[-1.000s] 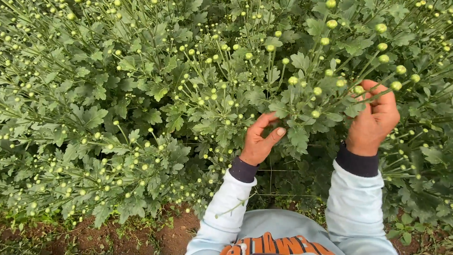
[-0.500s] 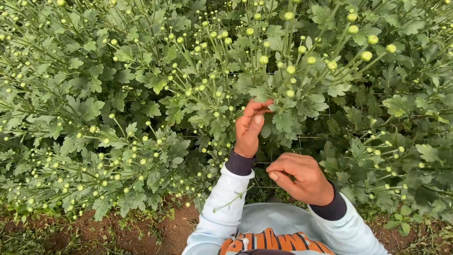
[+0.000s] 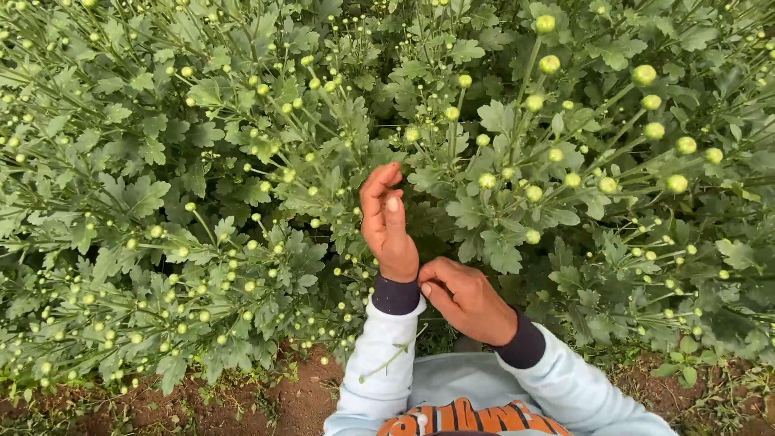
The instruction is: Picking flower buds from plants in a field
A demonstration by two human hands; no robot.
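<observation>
My left hand [image 3: 387,218] is raised upright in front of the green plants [image 3: 242,161]. Its fingers are held together with the thumb against them, and nothing shows in it. My right hand [image 3: 467,300] lies low and close to my body, its curled fingers and thumb pinching the dark cuff [image 3: 395,295] at my left wrist. Both arms wear pale blue sleeves [image 3: 379,363]. Round yellow-green buds [image 3: 549,64] on thin stems stand just right of the left hand.
Dense leafy plants with several small buds fill the view from left to right. Bare reddish soil [image 3: 282,396] runs along the bottom edge. A thin cut stem [image 3: 393,355] lies across my left sleeve.
My right hand came down from the buds at the upper right to my left wrist. My left hand drew back from the leaves and turned upright.
</observation>
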